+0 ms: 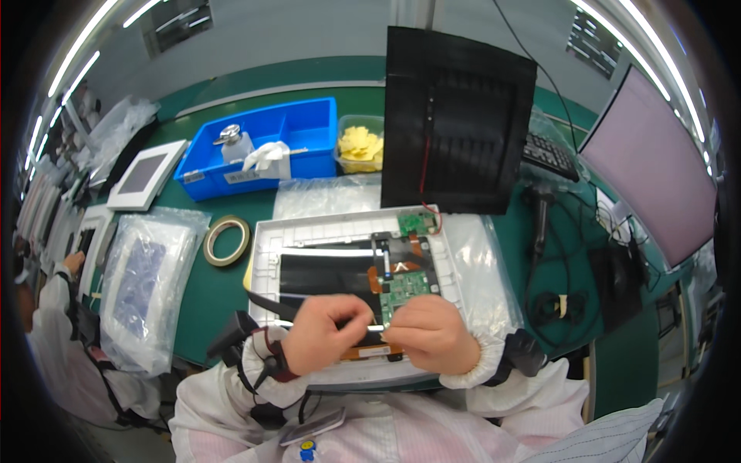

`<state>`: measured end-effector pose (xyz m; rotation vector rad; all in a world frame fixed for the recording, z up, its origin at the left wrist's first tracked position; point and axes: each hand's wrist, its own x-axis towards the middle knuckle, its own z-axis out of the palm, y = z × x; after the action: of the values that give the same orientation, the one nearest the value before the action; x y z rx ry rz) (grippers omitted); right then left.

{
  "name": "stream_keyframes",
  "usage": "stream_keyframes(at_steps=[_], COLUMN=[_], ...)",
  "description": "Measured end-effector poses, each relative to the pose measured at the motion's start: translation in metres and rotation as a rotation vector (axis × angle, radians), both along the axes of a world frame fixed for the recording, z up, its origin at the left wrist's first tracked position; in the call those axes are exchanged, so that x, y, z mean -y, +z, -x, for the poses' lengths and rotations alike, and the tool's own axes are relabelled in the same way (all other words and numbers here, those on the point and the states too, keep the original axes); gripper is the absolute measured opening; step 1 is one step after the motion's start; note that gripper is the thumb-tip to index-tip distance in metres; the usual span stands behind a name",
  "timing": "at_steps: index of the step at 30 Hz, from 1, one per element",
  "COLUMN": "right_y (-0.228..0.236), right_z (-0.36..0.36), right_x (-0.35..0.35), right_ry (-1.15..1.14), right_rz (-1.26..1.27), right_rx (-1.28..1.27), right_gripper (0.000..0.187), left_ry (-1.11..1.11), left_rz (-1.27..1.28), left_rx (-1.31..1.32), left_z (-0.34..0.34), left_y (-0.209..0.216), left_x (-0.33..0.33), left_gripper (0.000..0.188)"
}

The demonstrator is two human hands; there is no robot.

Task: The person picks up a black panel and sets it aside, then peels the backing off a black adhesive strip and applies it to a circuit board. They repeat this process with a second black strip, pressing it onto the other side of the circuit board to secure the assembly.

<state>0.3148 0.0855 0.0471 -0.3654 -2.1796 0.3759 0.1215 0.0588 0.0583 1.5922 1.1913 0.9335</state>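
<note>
A white plastic housing [266, 234] lies open in front of me with a black panel [324, 270] inside it. On the panel sits a green circuit board [407, 288], with orange flex strips [375, 279] beside it. My left hand [326, 333] is closed in a pinch just left of the board's near end. My right hand [434, 336] pinches close by, over the board's near edge. The fingertips nearly meet; what they hold, if anything, is too small to make out. A smaller green board [417, 224] sits at the housing's far right corner, with a red wire [424, 174] running up from it.
Behind the housing stands a black back cover [459, 119]. A blue divided bin [309, 158] holds a pump bottle [234, 144]; yellow pieces [360, 147] fill a tub. Tape roll [227, 241] and bagged panel [147, 285] lie left; scanner [540, 220], cables and monitor [652, 166] right. Someone works far left.
</note>
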Motion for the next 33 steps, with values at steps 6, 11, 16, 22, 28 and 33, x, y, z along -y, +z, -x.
stream_keyframes(at_steps=[6,11,16,22,28,33], right_y=[0.019,0.022,0.023,0.021,0.020,0.021], right_z=[-0.005,-0.011,-0.013,-0.012,-0.010,-0.010], right_x=[0.005,0.003,0.003,0.003,0.003,0.004], right_ry=[0.151,0.154,0.156,0.143,0.133,0.131], right_rz=[0.766,0.978,0.706,0.676,0.656,0.659], right_rx=[-0.139,-0.144,-0.038,0.016,0.045,0.068], right_gripper=[0.014,0.011,0.010,0.009,0.009,0.009], left_ry=[0.616,0.048,-0.270,-0.328,-0.344,-0.331], left_rz=[-1.073,-0.482,-0.078,0.066,0.057,0.079], left_rx=[-0.838,-0.243,0.082,0.223,0.177,0.181], left_z=[0.067,0.033,0.006,0.005,0.006,0.005], left_y=[0.034,0.029,0.008,-0.005,-0.009,-0.011], left_x=[-0.062,-0.016,0.005,0.002,0.000,0.002], left_gripper=[0.023,0.018,0.011,0.010,0.009,0.009])
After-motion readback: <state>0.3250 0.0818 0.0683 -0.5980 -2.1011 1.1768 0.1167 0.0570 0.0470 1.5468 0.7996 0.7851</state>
